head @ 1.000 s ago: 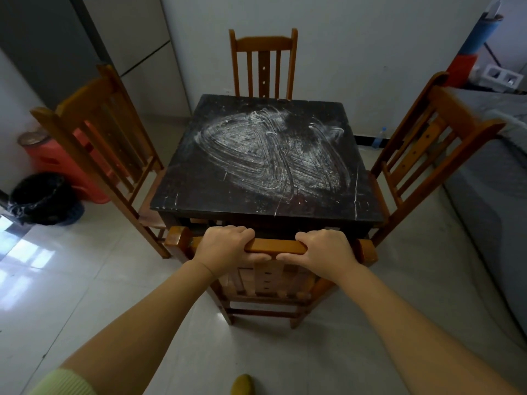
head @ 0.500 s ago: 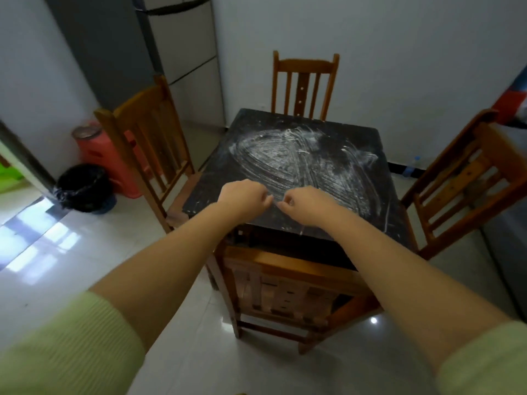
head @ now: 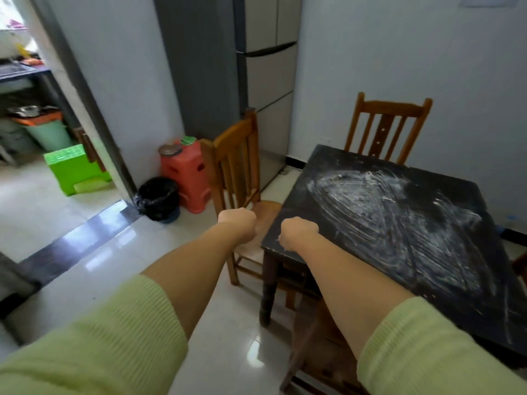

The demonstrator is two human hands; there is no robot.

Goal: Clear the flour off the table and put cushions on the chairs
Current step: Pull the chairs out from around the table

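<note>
A square black table (head: 299,206) fills the right side, its top smeared with white flour (head: 393,220) in swirling streaks. Wooden chairs stand around it: one on its left side (head: 236,158), one at the far side (head: 387,126), and one under my right forearm at the near side (head: 319,346). No cushion is in view. My left hand (head: 238,223) is raised in a fist over the left chair's seat, holding nothing. Over the table's near left corner my right hand (head: 298,232) is also curled into a fist, holding nothing.
A tall grey fridge (head: 268,81) stands behind the left chair. On the floor by the wall sit a red plastic stool (head: 185,178) and a black-lined bin (head: 158,198). A doorway at left leads to a kitchen with a green stool (head: 74,169).
My hands let go of the near chair's back rail and rose as fists. My view swung left, bringing the doorway, fridge and bin into sight.
</note>
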